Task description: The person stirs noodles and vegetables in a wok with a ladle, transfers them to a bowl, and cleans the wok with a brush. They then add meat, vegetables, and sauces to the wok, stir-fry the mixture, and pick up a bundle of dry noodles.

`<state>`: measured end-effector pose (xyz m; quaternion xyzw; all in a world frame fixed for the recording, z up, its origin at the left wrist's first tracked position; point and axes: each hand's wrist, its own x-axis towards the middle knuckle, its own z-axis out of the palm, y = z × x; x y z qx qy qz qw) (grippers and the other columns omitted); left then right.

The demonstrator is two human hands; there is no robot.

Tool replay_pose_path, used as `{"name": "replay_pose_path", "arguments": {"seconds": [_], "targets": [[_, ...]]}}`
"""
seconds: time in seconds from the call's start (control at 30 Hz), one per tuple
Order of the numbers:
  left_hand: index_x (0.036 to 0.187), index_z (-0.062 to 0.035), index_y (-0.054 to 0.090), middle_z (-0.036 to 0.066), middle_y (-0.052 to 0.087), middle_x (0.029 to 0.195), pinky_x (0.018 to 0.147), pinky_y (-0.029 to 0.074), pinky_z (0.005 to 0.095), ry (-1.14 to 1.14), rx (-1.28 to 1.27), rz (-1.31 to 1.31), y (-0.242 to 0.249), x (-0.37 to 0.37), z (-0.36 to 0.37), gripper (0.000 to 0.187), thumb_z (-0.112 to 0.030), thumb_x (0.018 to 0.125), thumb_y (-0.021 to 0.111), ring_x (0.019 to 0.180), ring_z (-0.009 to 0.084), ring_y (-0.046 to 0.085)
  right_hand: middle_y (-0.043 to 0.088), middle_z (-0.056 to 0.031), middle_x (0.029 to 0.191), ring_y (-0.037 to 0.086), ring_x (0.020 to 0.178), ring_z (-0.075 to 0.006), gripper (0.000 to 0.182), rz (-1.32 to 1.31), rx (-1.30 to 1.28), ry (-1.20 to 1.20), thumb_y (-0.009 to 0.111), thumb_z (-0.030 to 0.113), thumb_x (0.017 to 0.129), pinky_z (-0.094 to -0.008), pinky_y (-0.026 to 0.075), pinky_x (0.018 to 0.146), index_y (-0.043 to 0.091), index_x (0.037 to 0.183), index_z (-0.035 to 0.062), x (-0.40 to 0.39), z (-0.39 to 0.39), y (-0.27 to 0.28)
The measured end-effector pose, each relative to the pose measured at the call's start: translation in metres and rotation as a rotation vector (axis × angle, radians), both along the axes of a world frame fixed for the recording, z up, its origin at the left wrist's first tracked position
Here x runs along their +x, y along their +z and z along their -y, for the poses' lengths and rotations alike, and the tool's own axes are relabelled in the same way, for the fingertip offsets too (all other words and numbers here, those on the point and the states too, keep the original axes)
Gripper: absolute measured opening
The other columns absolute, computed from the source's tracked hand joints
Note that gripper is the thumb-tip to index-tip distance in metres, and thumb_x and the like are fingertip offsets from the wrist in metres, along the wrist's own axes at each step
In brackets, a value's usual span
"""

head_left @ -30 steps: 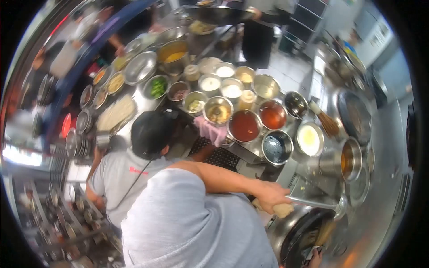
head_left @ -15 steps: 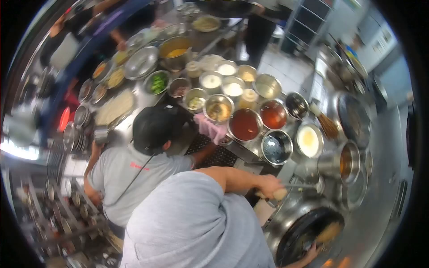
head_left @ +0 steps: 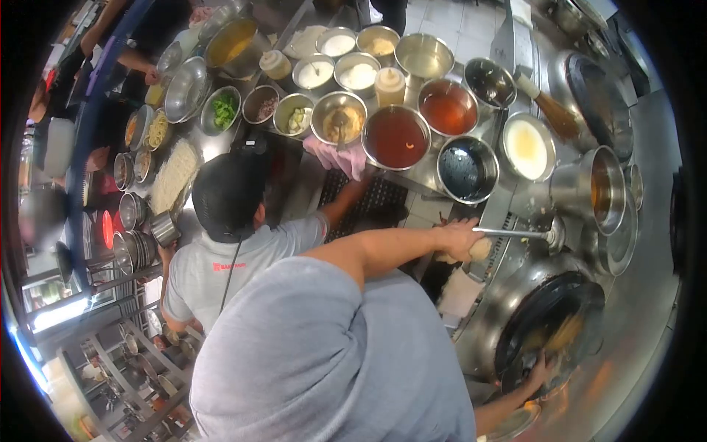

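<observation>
Overhead, the left hand [head_left: 460, 239] gripped the ladle [head_left: 515, 233] handle — its shaft ran level toward the pot [head_left: 600, 190]; the right hand [head_left: 541, 368] clutched the wok [head_left: 549, 324] rim below.

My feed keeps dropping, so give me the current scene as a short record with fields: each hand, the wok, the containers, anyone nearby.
left hand: fingers closed round the pale handle of the ladle
ladle bowl: by the steel pot, above the wok
right hand: at the near rim of the wok; grip unclear
wok: dark inside, yellowish food in it
containers: red sauce bowl, dark liquid bowl, white bowl
nearby: person in black cap, grey shirt, at the counter
</observation>
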<state>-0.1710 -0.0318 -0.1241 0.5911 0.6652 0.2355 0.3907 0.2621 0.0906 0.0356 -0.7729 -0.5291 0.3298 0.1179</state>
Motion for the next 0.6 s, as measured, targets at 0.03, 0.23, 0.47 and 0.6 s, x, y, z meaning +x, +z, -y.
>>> {"name": "replay_pose_path", "arguments": {"seconds": [0.03, 0.23, 0.47, 0.6], "targets": [[0.133, -0.007, 0.046, 0.03, 0.041, 0.13, 0.103, 0.037, 0.0532, 0.008, 0.043, 0.003, 0.002, -0.001, 0.003, 0.074, -0.03, 0.069, 0.075, 0.121, 0.0475, 0.044, 0.047, -0.0185, 0.141, 0.055, 0.118, -0.0281, 0.072, 0.062, -0.018, -0.026, 0.064, 0.029, 0.089, -0.038, 0.045, 0.095, 0.032, 0.149, 0.0063, -0.031, 0.008, 0.001], [0.131, -0.0012, 0.045, 0.023, 0.043, 0.137, 0.1, 0.041, 0.0407, 0.059, 0.131, 0.455, 0.044, 0.006, 0.026, 0.071, -0.023, 0.071, 0.075, 0.124, 0.0347, 0.047, 0.054, -0.0174, 0.132, 0.055, 0.114, -0.0275, 0.067, 0.318, -0.095, 0.298, 0.063, 0.025, 0.087, -0.0347, 0.044, 0.094, 0.039, 0.145, 0.0032, 0.06, 0.053, 0.018], [0.134, -0.0025, 0.043, 0.013, 0.057, 0.121, 0.092, 0.05, 0.0368, 0.037, -0.567, 1.504, 0.087, 0.01, 0.046, 0.064, -0.02, 0.08, 0.071, 0.111, 0.0223, 0.057, 0.043, -0.0202, 0.145, 0.045, 0.13, -0.0329, 0.068, 0.102, -0.009, -0.108, 0.06, 0.029, 0.089, -0.0365, 0.035, 0.106, 0.035, 0.147, 0.0029, 0.026, -0.031, -0.01], [0.133, -0.0006, 0.045, 0.015, 0.06, 0.117, 0.088, 0.053, 0.0397, 0.114, -0.648, 1.524, 0.076, -0.011, 0.062, 0.06, -0.021, 0.082, 0.07, 0.102, 0.0264, 0.064, 0.042, -0.0211, 0.146, 0.042, 0.132, -0.0313, 0.068, 0.061, -0.054, 0.043, 0.062, 0.027, 0.088, -0.0358, 0.032, 0.108, 0.036, 0.146, 0.0012, 0.013, 0.024, -0.017]]}}
